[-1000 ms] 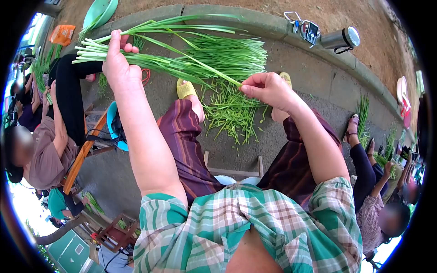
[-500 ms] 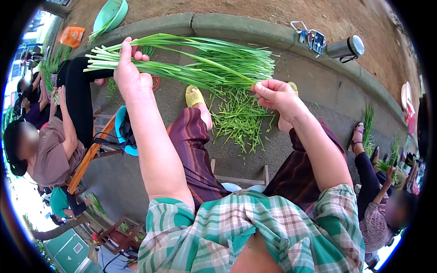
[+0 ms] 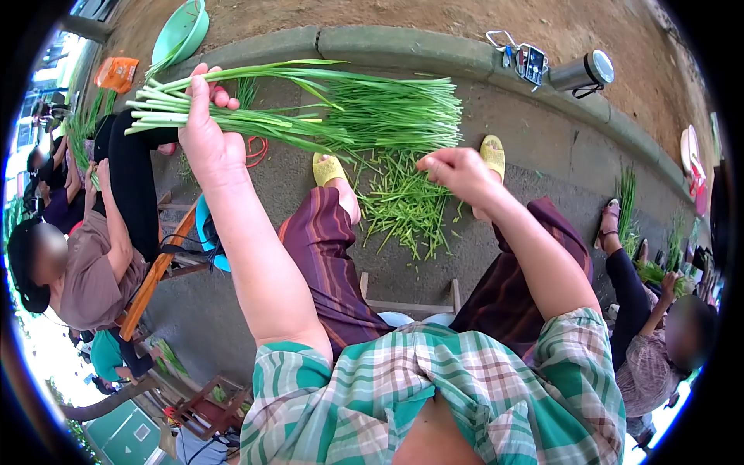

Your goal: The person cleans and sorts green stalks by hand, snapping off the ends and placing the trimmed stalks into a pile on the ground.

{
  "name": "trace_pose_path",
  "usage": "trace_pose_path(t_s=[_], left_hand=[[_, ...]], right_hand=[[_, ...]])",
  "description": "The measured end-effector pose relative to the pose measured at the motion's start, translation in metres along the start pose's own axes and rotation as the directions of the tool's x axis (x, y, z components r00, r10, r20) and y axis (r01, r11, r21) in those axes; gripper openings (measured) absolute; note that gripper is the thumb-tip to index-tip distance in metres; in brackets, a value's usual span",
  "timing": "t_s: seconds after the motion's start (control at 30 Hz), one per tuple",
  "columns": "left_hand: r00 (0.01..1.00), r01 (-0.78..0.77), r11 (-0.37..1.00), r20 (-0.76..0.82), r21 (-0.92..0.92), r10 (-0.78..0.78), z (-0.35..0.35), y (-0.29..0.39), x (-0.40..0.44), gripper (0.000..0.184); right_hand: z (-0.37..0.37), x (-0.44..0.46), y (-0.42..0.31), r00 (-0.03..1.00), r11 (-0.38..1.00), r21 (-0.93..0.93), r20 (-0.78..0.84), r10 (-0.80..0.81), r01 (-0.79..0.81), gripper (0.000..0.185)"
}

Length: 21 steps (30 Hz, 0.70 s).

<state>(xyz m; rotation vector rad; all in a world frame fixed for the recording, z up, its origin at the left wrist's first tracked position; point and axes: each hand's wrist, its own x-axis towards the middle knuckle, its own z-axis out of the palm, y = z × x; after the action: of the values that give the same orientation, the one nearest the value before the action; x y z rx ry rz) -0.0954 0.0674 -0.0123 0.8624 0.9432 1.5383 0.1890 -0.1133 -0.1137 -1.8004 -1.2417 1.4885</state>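
Note:
My left hand (image 3: 208, 136) is closed round a bunch of garlic chives (image 3: 267, 124), pale stems pointing left and green leaves to the right. Over the trimmings my right hand (image 3: 457, 172) is apart from the bunch, thumb and fingers pinched together. Anything between those fingers is too small to make out. Beyond the hands, a thick layer of chives (image 3: 399, 112) lies on the ground. Cut green pieces (image 3: 407, 205) are scattered between my feet, just below that layer.
A stone kerb (image 3: 403, 43) runs behind the chives, with a metal flask (image 3: 575, 75) on it. A green basin (image 3: 182, 32) and orange bag (image 3: 116, 75) are upper left. One person (image 3: 101, 263) sits left, another (image 3: 651, 356) right. A blue tub (image 3: 205, 225) stands beside my left leg.
My right hand has let go of the leaf tip it was pinching and dropped slightly lower. The leaf no longer stretches between my hands. My left hand, still gripping the bunch, appears slightly further left.

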Motion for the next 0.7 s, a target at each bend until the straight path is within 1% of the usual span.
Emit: trace_pose_path(t_s=[0.03, 0.07, 0.1, 0.13, 0.17, 0.2, 0.23, 0.27, 0.3, 0.33, 0.37, 0.4, 0.43, 0.47, 0.5, 0.57, 0.6, 0.63, 0.7], left_hand=[[1.000, 0.003, 1.000, 0.005, 0.000, -0.003, 0.002, 0.000, -0.001, 0.028], [0.999, 0.016, 0.999, 0.050, 0.029, -0.018, 0.004, 0.000, -0.002, 0.029], [0.995, 0.027, 0.998, 0.094, 0.055, -0.032, 0.007, 0.000, -0.003, 0.029], [0.992, 0.031, 0.997, 0.117, 0.075, -0.040, 0.010, 0.000, -0.006, 0.029], [0.992, 0.037, 0.997, 0.120, 0.073, -0.046, 0.011, 0.001, -0.007, 0.029], [0.987, 0.035, 0.994, 0.152, 0.104, -0.051, 0.011, 0.001, -0.007, 0.029], [0.982, 0.031, 0.991, 0.183, 0.133, -0.055, 0.011, 0.001, -0.007, 0.030], [0.980, 0.025, 0.988, 0.193, 0.152, -0.054, 0.012, 0.001, -0.008, 0.031], [0.979, 0.028, 0.988, 0.195, 0.149, -0.057, 0.012, 0.001, -0.009, 0.031], [0.972, 0.048, 0.989, 0.221, 0.142, -0.079, 0.013, 0.002, -0.010, 0.031], [0.964, 0.068, 0.988, 0.248, 0.136, -0.101, 0.014, 0.002, -0.011, 0.031], [0.957, 0.089, 0.988, 0.265, 0.128, -0.121, 0.016, 0.003, -0.014, 0.031], [0.955, 0.092, 0.988, 0.271, 0.126, -0.124, 0.018, 0.004, -0.015, 0.031], [0.939, 0.145, 0.985, 0.300, 0.096, -0.167, 0.019, 0.004, -0.017, 0.032], [0.921, 0.198, 0.978, 0.329, 0.067, -0.209, 0.021, 0.004, -0.019, 0.032], [0.911, 0.211, 0.976, 0.349, 0.058, -0.218, 0.024, 0.003, -0.021, 0.033], [0.895, 0.237, 0.971, 0.380, 0.043, -0.235, 0.025, 0.002, -0.021, 0.033], [0.877, 0.261, 0.965, 0.410, 0.031, -0.251, 0.025, 0.002, -0.022, 0.033], [0.870, 0.277, 0.961, 0.420, 0.019, -0.259, 0.028, 0.001, -0.024, 0.033]], right_hand=[[0.006, -0.004, -0.004, 0.998, 0.999, -0.044, 0.051, 0.032, -0.029, 0.030], [0.011, -0.008, -0.009, 0.996, 0.972, -0.235, 0.085, -0.013, 0.033, 0.034], [0.023, -0.006, 0.008, 0.970, 0.903, -0.355, 0.110, -0.218, 0.243, 0.034], [0.029, -0.008, 0.015, 0.905, 0.811, -0.413, 0.095, -0.415, 0.415, 0.034], [0.034, -0.010, 0.020, 0.801, 0.683, -0.469, 0.093, -0.592, 0.560, 0.033], [0.032, -0.010, 0.020, 0.782, 0.678, -0.438, 0.105, -0.614, 0.591, 0.032], [0.022, -0.012, 0.002, 0.786, 0.682, -0.439, 0.100, -0.609, 0.585, 0.032], [0.005, -0.017, -0.029, 0.924, 0.857, -0.346, 0.153, -0.349, 0.381, 0.032], [-0.006, -0.018, -0.045, 0.970, 0.955, -0.267, 0.233, -0.065, 0.128, 0.033], [-0.006, -0.011, -0.034, 0.989, 0.995, -0.042, 0.123, -0.081, 0.087, 0.033], [-0.009, -0.002, -0.026, 0.989, 0.986, 0.073, 0.004, -0.148, 0.148, 0.028], [-0.014, 0.000, -0.028, 0.972, 0.980, -0.032, -0.126, -0.198, 0.196, 0.026], [-0.019, 0.001, -0.030, 0.934, 0.964, -0.141, -0.249, -0.256, 0.227, 0.024], [-0.022, 0.002, -0.031, 0.918, 0.954, -0.175, -0.276, -0.286, 0.244, 0.022], [-0.022, 0.003, -0.028, 0.917, 0.955, -0.177, -0.282, -0.282, 0.239, 0.022], [-0.021, 0.006, -0.019, 0.875, 0.888, -0.328, -0.255, -0.412, 0.322, 0.022], [-0.022, 0.002, -0.024, 0.934, 0.918, -0.312, -0.177, -0.310, 0.245, 0.025], [-0.020, 0.001, -0.023, 0.935, 0.918, -0.313, -0.178, -0.307, 0.242, 0.025], [-0.014, 0.002, -0.016, 0.915, 0.877, -0.381, -0.156, -0.373, 0.293, 0.027]])
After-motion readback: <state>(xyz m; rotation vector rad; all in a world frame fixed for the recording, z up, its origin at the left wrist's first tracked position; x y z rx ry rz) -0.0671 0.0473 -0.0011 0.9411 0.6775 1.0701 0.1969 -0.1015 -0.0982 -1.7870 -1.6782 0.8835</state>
